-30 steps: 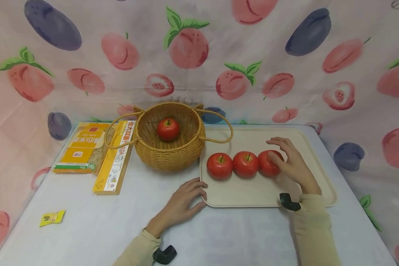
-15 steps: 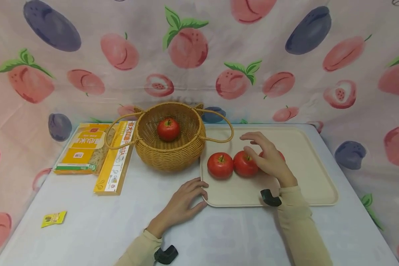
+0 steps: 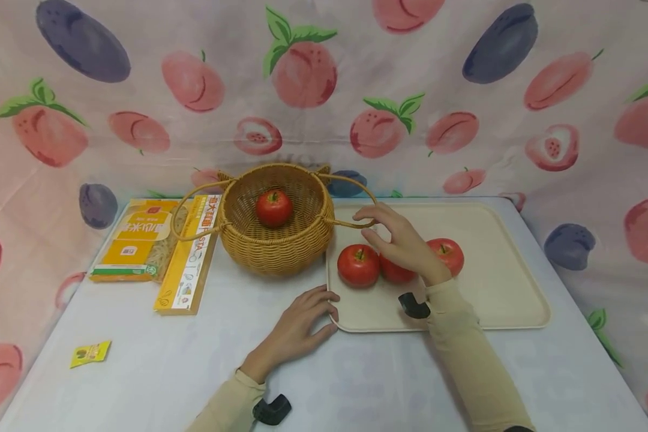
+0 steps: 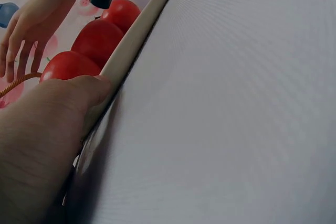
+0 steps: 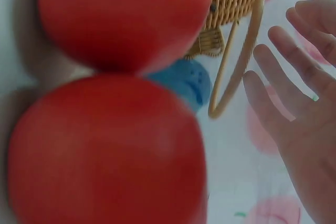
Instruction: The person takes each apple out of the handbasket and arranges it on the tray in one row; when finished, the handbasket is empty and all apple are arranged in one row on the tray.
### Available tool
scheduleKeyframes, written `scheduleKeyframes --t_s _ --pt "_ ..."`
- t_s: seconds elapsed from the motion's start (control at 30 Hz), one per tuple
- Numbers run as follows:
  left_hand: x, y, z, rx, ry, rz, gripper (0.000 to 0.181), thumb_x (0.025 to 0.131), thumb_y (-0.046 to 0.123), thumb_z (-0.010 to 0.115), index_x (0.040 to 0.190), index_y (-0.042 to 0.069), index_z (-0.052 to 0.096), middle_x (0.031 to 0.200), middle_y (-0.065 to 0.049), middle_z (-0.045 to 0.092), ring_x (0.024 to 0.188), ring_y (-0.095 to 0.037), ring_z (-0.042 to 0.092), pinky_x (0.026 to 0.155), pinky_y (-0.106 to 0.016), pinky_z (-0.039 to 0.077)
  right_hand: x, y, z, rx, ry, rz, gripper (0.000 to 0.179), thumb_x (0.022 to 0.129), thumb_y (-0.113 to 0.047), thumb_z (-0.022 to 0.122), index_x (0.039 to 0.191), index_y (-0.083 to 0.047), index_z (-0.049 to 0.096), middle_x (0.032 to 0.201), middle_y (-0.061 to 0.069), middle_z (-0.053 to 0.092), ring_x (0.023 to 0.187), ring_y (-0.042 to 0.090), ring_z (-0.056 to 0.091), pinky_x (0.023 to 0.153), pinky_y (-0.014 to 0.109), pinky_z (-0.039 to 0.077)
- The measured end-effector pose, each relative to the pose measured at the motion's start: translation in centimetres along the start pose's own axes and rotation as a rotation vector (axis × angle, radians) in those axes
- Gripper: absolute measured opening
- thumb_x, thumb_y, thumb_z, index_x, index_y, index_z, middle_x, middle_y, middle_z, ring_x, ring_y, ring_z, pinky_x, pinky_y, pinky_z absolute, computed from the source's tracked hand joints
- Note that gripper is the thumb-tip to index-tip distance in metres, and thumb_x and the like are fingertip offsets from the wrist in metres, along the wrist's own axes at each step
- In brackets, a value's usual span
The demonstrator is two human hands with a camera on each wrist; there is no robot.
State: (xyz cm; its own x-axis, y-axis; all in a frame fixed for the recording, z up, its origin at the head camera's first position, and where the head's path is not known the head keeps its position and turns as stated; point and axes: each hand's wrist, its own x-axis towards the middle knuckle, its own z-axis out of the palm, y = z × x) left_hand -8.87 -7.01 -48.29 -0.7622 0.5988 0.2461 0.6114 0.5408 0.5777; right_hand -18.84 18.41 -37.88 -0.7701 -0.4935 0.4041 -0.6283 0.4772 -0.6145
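Observation:
My right hand (image 3: pixel 401 240) hovers over the middle red apple (image 3: pixel 395 271) and partly hides it. Its fingers (image 5: pixel 283 93) are spread, with nothing between them, near the handle (image 3: pixel 356 224) of the wicker basket (image 3: pixel 274 255). Two more apples flank the middle one on the beige tray (image 3: pixel 497 288): a left apple (image 3: pixel 358 266) and a right apple (image 3: pixel 447 255). Inside the basket lies another apple (image 3: pixel 273 208). At the tray's front left corner rests my left hand (image 3: pixel 297 324), fingers relaxed and touching the rim. In the left wrist view its thumb (image 4: pixel 89 90) lies against the rim.
A yellow pasta box (image 3: pixel 186 264) and a yellow food bag (image 3: pixel 135 240) lie left of the basket. A small yellow packet (image 3: pixel 90 354) is on the white tablecloth (image 3: pixel 162 372) at the left. Behind stands a fruit-print curtain (image 3: pixel 205 150).
My right hand has moved left from over the right apple, past the middle one, to beside the basket handle. The left hand, apples and basket stay in place.

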Motion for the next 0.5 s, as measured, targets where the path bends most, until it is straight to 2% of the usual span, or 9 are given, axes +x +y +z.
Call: scheduleKeyframes --t_s 0.13,0.27,0.5 --pt "0.0 0.0 0.1 0.000 0.004 -0.004 0.009 0.089 0.032 0.063 0.094 0.027 0.058 0.130 0.010 0.053 0.139 -0.017 0.033 0.115 -0.042 0.031 1.2 -0.6 0.7 0.029 -0.035 -0.026 0.028 0.093 -0.016 0.059 0.121 -0.017 0.058 0.124 -0.002 0.057 0.116 0.011 0.053 0.094 0.034 0.051" --pt "-0.1 0.0 0.1 -0.008 0.001 -0.013 0.009 0.089 0.033 0.064 0.095 0.028 0.059 0.131 0.010 0.053 0.139 -0.017 0.033 0.115 -0.043 0.031 2.0 -1.2 1.3 0.038 -0.070 -0.039 0.028 0.093 -0.016 0.058 0.122 -0.015 0.058 0.125 0.000 0.057 0.120 0.015 0.051 0.097 0.037 0.050" --pt "0.0 0.1 0.0 0.001 -0.004 -0.007 0.009 0.089 0.033 0.063 0.095 0.027 0.059 0.131 0.010 0.053 0.139 -0.017 0.034 0.115 -0.042 0.031 3.5 -1.8 1.9 0.010 -0.088 -0.100 0.027 0.093 -0.015 0.058 0.120 -0.013 0.059 0.124 -0.001 0.056 0.121 0.013 0.049 0.100 0.035 0.047"
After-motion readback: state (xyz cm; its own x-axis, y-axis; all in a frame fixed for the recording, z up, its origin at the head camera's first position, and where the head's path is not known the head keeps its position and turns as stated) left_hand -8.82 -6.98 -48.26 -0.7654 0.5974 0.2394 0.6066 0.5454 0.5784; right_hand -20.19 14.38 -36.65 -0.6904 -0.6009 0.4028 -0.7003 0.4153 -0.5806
